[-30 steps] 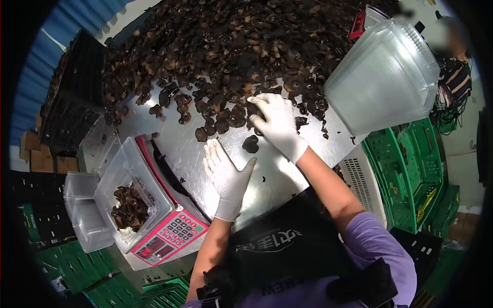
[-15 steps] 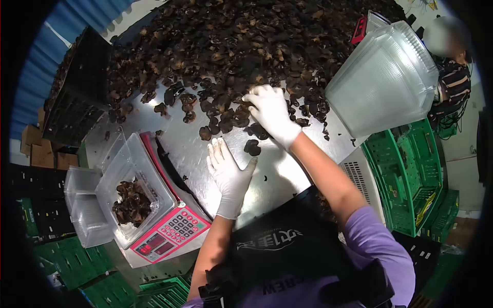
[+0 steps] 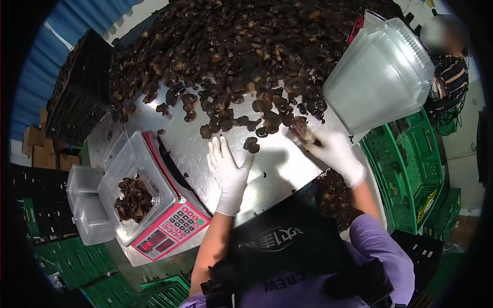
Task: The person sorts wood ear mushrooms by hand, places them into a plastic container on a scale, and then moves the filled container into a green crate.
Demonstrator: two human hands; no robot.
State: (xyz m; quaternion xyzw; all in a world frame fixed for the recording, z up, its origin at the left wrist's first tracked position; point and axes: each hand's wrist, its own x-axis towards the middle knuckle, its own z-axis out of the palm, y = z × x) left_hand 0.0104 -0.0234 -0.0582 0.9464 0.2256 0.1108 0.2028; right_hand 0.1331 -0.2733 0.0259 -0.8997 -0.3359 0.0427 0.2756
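Note:
My left hand (image 3: 226,175), in a white glove, rests flat on the metal table (image 3: 280,177) with its fingers stretched out. A small wood ear mushroom (image 3: 251,145) lies just beyond its thumb, apart from it. My right hand (image 3: 336,155), also gloved, is over the table's right edge, its fingers closed on wood ear mushrooms (image 3: 303,130) that are smeared by motion. Past both hands spreads a large heap of brown-black wood ear mushrooms (image 3: 241,51), with loose pieces along its near side.
Left stands a pink-edged scale (image 3: 179,223) carrying a clear plastic tub (image 3: 115,205) of mushrooms. Nested clear tubs (image 3: 380,77) stand at the right, above green crates (image 3: 403,174). More mushrooms (image 3: 336,197) sit below the table's near edge. A person (image 3: 452,72) is at the far right.
My right hand has moved from the heap's near side toward me and to the right, now with mushrooms in its fingers. My left hand has barely moved.

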